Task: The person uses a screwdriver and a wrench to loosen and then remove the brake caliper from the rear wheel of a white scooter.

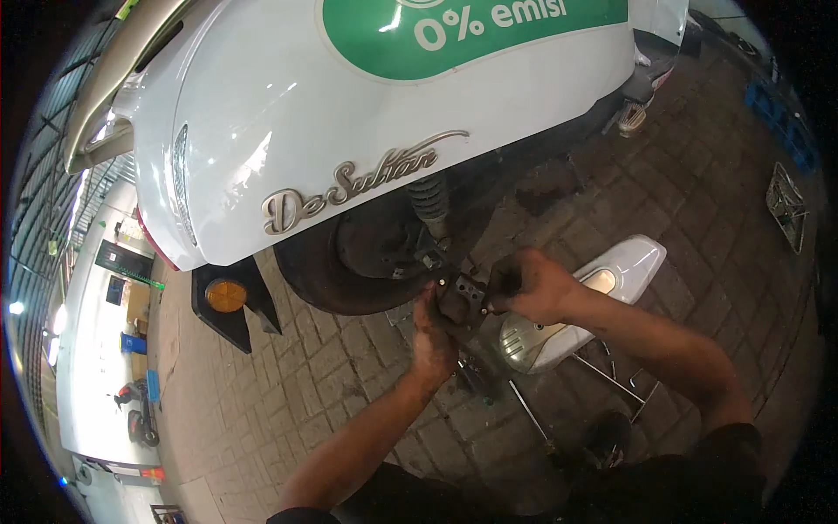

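Note:
Close beside the rear wheel of a white scooter, my left hand (429, 342) is wrapped round a dark, greasy metal part (457, 302) with bolt holes, shaped like a brake caliper. My right hand (539, 288) comes in from the right with its fingers bent and pinched at the part's right side. A small bright pin or bolt end shows below its fingertips. Whatever those fingers hold is too dark to make out. Just above the part are the lower end of the shock absorber (429, 203) and the black tyre (336, 293).
The scooter's white body panel (253, 148) overhangs the work. On the brick paving (262, 384) to the right lies a white and beige cover (642, 262). A screwdriver (529, 409) and a thin metal rod (611, 382) lie nearer me. An orange reflector (226, 295) hangs at left.

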Demonstrator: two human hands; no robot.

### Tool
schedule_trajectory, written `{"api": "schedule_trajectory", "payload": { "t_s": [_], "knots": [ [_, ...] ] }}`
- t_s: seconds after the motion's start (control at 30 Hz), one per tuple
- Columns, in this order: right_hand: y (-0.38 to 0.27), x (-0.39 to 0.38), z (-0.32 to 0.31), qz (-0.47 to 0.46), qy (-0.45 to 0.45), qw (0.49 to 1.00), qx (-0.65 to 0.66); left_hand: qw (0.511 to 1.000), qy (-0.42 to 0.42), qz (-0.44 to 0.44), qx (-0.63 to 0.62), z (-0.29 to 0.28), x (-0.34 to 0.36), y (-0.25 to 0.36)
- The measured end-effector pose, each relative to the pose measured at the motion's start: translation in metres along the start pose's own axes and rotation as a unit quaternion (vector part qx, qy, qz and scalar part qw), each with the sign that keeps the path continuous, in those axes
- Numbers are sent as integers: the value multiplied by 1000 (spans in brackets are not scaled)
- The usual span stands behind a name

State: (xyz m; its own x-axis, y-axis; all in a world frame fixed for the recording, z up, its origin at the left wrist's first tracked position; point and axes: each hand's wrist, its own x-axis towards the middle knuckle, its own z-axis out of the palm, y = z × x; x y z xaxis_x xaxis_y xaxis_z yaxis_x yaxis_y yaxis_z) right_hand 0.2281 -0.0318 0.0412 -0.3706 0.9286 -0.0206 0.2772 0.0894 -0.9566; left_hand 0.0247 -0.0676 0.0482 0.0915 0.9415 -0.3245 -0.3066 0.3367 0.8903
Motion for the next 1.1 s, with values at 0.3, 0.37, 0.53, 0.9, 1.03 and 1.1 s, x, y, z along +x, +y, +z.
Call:
{"api": "schedule_trajectory", "payload": {
  "t_s": [0.3, 0.37, 0.53, 0.9, 1.03, 1.1],
  "knots": [
    [-9, -11, 2, -3, -6, 1000, 0, 998, -62, -27, 10, -4, 1, 5],
    [-1, -9, -5, -14, -10, 1000, -23, 997, -68, -32, 17, -2, 2, 8],
    [-30, -18, -8, -100, 121, 987, -38, 995, -92, 34, 12, -21, 13, -13],
    [-46, -8, 24, -138, 107, 972, -158, 998, -66, 7, 10, 2, 12, -6],
    [-44, -4, 32, -187, 149, 957, -162, 997, -66, -26, -19, -3, 12, -1],
    [-45, -5, 33, -181, 156, 959, -154, 995, -90, -29, 13, 10, 3, 20]
  ]
}}
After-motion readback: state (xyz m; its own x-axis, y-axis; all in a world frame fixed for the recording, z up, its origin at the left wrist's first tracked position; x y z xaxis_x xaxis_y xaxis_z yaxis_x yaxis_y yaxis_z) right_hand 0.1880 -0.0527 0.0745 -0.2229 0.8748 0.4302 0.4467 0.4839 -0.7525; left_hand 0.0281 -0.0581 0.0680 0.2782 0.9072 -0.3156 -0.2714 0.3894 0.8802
